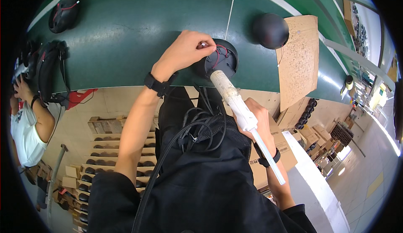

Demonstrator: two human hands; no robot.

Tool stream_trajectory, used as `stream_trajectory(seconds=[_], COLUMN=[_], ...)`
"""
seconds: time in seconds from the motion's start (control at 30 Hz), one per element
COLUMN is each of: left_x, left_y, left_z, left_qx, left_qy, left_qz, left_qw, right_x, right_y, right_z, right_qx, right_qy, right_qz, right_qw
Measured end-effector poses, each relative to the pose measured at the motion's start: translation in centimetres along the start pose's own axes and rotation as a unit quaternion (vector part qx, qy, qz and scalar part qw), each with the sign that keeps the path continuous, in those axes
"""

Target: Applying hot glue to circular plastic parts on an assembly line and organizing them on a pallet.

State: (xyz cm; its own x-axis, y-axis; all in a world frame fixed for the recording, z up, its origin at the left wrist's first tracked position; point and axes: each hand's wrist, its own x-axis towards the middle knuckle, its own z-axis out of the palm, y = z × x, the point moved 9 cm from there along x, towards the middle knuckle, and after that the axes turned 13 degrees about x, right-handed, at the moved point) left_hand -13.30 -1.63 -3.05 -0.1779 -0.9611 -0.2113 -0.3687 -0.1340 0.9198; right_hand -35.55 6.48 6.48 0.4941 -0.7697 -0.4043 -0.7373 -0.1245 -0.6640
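Right hand [258,121] grips a white glue gun [235,102], nozzle touching the black round housing [220,60] at the green table's [126,31] near edge; left hand [187,50] pinches a small part at the housing's rim.

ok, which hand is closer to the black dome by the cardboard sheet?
Right. The right hand, holding the glue gun, sits below the black dome; the left hand is farther off, on the open black housing.

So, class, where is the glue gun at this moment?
In the head view, the glue gun sits right of centre in the right hand, its nozzle on the black round housing that the left hand steadies.
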Motion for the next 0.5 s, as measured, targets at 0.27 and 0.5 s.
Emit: stream_trajectory(seconds=[0.27,0.5], left_x=[1.08,0.62], left_y=[0.41,0.31], left_z=[1.14,0.74], left_qx=[0.001,0.009], left_qy=[0.005,0.019], left_qz=[0.023,0.02], left_qw=[1.0,1.0], right_x=[0.35,-0.05], right_y=[-0.2,0.29], right_z=[0.24,0.24], right_qx=[-0.007,-0.013], right_qy=[0.008,0.001], right_qz=[-0.003,-0.008], right_qw=[1.0,1.0])
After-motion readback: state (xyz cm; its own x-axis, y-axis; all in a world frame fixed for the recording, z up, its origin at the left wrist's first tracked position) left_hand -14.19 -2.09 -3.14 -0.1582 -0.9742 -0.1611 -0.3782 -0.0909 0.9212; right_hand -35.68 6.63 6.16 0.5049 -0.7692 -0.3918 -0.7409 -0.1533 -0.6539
